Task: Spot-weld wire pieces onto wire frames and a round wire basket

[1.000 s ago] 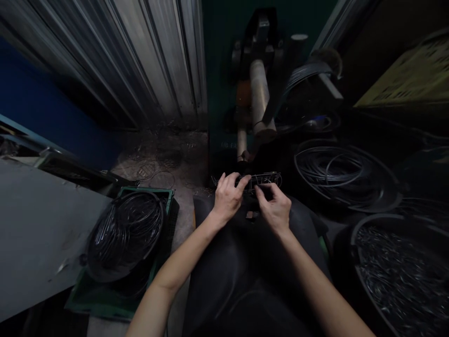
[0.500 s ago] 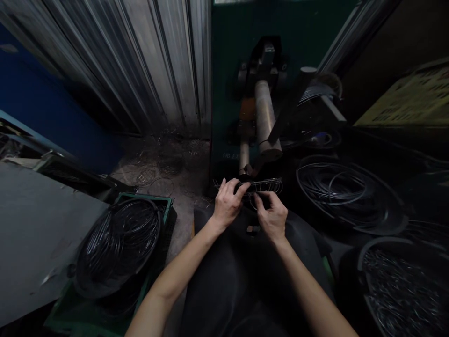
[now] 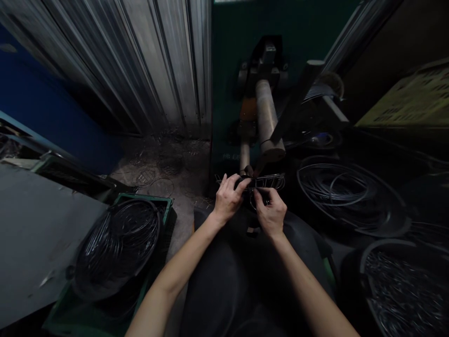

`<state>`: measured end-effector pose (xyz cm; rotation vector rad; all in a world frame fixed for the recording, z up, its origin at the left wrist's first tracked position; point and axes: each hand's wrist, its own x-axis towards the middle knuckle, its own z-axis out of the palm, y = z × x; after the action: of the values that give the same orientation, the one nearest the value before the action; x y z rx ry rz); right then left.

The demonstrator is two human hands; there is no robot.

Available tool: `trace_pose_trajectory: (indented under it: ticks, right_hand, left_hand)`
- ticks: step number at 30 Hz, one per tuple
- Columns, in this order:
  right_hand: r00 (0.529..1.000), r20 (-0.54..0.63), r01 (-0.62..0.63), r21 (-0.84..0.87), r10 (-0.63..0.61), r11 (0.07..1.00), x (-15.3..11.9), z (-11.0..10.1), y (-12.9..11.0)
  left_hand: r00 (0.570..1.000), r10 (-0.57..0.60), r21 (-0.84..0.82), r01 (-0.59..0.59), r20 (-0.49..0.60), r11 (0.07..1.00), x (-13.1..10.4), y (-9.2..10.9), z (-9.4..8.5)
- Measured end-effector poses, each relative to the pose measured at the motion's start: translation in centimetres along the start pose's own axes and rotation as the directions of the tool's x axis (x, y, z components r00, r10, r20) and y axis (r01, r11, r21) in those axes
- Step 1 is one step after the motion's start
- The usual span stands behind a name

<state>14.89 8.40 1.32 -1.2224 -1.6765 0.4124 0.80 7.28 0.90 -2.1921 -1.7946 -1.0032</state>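
Wire frame (image 3: 264,181), a long thin piece of bent wire lying crosswise, sits between my two hands just in front of my lap and right below the machine. My left hand (image 3: 228,199) curls over its left end, fingers bent and closed around the wire. My right hand (image 3: 269,213) is just beside it, thumb and forefinger pinched on the wire at the middle, the other fingers tucked under. The two hands nearly touch.

Just beyond the frame stands a dark green machine (image 3: 245,70) with a pale metal cylinder (image 3: 268,121) sloping down toward me and a thinner rod (image 3: 244,157) to its left. A dark bar (image 3: 298,100) leans across it from the upper right.

To the right, wire coils (image 3: 336,187) lie in a shallow dark tub, and nearer on the right a round bin (image 3: 403,285) is full of small metal pieces. On the left near me a green crate (image 3: 164,203) holds a bundle of black wire rings (image 3: 119,245), beside a grey sheet (image 3: 38,234). The concrete floor (image 3: 164,164) beyond it is littered with loose wire scraps, against a corrugated metal wall (image 3: 147,61). The room is dim.
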Motion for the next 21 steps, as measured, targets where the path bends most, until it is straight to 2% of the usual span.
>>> trace_pose_trajectory:
  ticks: [9, 16, 21]
  right_hand:
    - [1.0, -0.006, -0.007, -0.013, 0.007, 1.0, 0.33, 0.44, 0.11]
    - [1.0, -0.01, 0.017, 0.002, -0.017, 1.0, 0.4, 0.33, 0.16]
    - [1.0, -0.014, -0.022, 0.053, 0.023, 0.998, 0.37, 0.91, 0.01]
  left_hand:
    - [1.0, 0.001, -0.026, 0.0, 0.016, 1.0, 0.13, -0.57, 0.28]
    - [0.999, 0.013, 0.021, -0.014, 0.029, 1.0, 0.27, -0.71, 0.08]
    - [0.999, 0.032, 0.026, -0.032, -0.003, 0.999, 0.31, -0.93, 0.08]
